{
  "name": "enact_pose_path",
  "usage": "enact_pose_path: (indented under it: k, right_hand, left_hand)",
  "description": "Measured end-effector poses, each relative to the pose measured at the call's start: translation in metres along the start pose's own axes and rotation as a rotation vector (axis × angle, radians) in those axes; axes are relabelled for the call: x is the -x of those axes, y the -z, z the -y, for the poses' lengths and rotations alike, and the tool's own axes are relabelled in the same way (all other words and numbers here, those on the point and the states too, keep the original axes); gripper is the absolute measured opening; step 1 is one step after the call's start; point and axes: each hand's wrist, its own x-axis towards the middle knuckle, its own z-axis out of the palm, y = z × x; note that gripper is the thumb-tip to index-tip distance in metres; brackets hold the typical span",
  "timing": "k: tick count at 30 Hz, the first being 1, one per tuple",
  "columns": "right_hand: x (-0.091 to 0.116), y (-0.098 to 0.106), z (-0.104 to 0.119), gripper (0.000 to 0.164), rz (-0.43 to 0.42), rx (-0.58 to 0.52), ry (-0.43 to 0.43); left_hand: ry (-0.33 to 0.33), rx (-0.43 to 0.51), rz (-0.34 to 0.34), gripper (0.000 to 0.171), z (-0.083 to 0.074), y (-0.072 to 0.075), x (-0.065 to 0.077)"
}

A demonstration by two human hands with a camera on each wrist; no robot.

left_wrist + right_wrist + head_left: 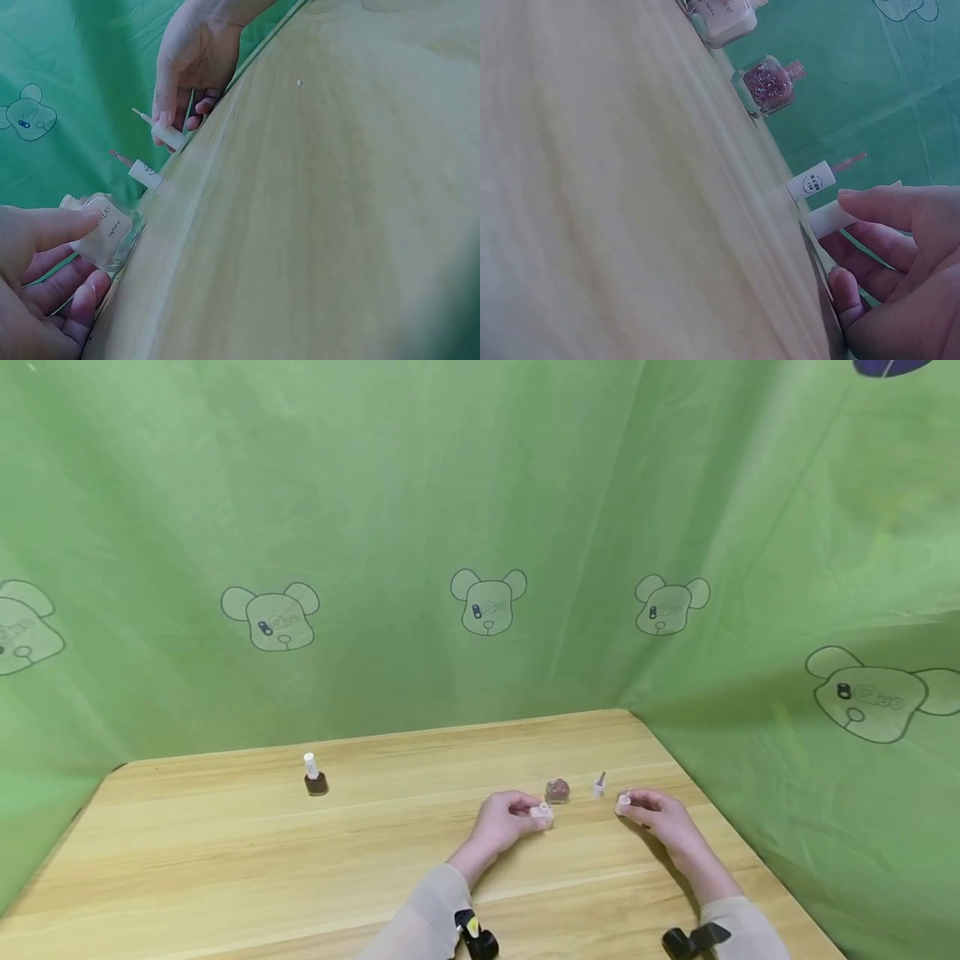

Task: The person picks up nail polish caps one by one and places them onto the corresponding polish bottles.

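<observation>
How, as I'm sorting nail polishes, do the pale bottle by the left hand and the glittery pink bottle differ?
The pale bottle looks milky; the glittery pink bottle is full of sparkle. Dark lettering shows on the pale bottle, none on the glittery one. The left hand holds the pale bottle, while the glittery one stands untouched. Both are uncapped.

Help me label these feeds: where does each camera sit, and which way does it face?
Head: on the head, facing forward and down at the table; left hand, right hand and sleeves show.
Left wrist: on that wrist, facing the pale bottle; both hands show.
Right wrist: on that wrist, facing the held cap; only the right hand shows.
Both wrist views share the pale bottle, held cap and standing cap.
</observation>
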Motion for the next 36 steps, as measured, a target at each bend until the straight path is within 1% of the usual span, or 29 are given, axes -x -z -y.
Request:
enact_pose_path:
  k: [4, 11, 15, 20, 26, 30, 36]
  right_hand:
    - [0.003, -0.001, 0.004, 0.053, 0.006, 0.000, -0.004]
    - [0.006, -0.005, 0.009, 0.053, 0.036, 0.009, 0.001]
    - [0.008, -0.008, 0.011, 0.052, 0.050, 0.005, 0.009]
    - [0.011, -0.018, 0.017, 0.047, 0.082, -0.025, 0.025]
    - [0.017, -0.030, 0.026, 0.042, 0.131, -0.061, 0.046]
    - [0.022, -0.037, 0.033, 0.041, 0.157, -0.074, 0.056]
    - [0.027, -0.050, 0.041, 0.039, 0.230, -0.081, 0.110]
  left_hand:
    - [-0.011, 0.010, 0.009, 0.028, 0.003, 0.006, 0.003]
    - [0.013, 0.042, 0.019, 0.029, 0.009, 0.021, 0.013]
    - [0.001, 0.054, 0.031, 0.029, 0.011, 0.029, 0.019]
    - [0.001, 0.057, 0.038, 0.029, 0.013, 0.041, 0.026]
    - [0.037, 0.084, 0.058, 0.031, 0.015, 0.053, 0.035]
    - [0.052, 0.113, 0.075, 0.032, 0.017, 0.065, 0.042]
    - [0.066, 0.116, 0.091, 0.033, 0.019, 0.083, 0.054]
